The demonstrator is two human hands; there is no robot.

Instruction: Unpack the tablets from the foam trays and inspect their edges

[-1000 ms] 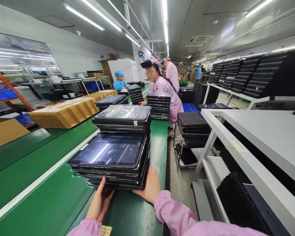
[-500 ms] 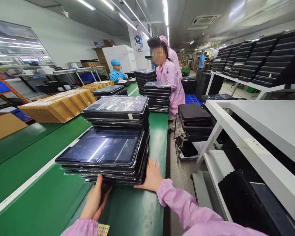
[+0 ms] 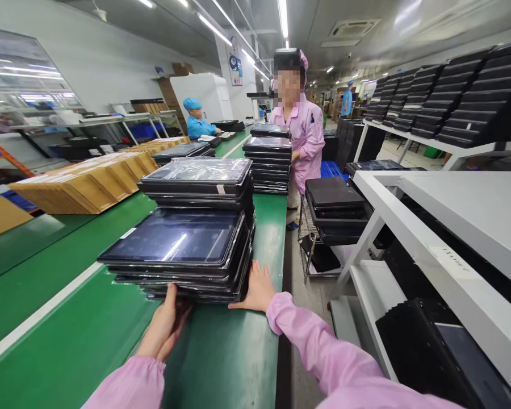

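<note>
A stack of several dark, plastic-wrapped flat panels (image 3: 174,241) stands on the green bench (image 3: 221,352), its layers slightly uneven. My left hand (image 3: 166,324) is at the stack's near edge, thumb against the front and the other fingers partly hidden below it. At the near right corner, my right hand (image 3: 258,288) presses on the side with its fingers spread. Directly behind, a taller stack with a shiny wrapped top (image 3: 198,173) touches or nearly touches this one.
More panel stacks (image 3: 267,162) stand farther along the bench, beside a person in pink (image 3: 304,133). Brown cartons (image 3: 89,179) line the left. A wire rack (image 3: 307,236) and white shelving (image 3: 381,199) are at the right. Another person in blue (image 3: 198,122) sits beyond.
The near stack and both my hands have shifted slightly away along the bench. The person in pink has turned toward the camera and has a hand at the farther stack.
</note>
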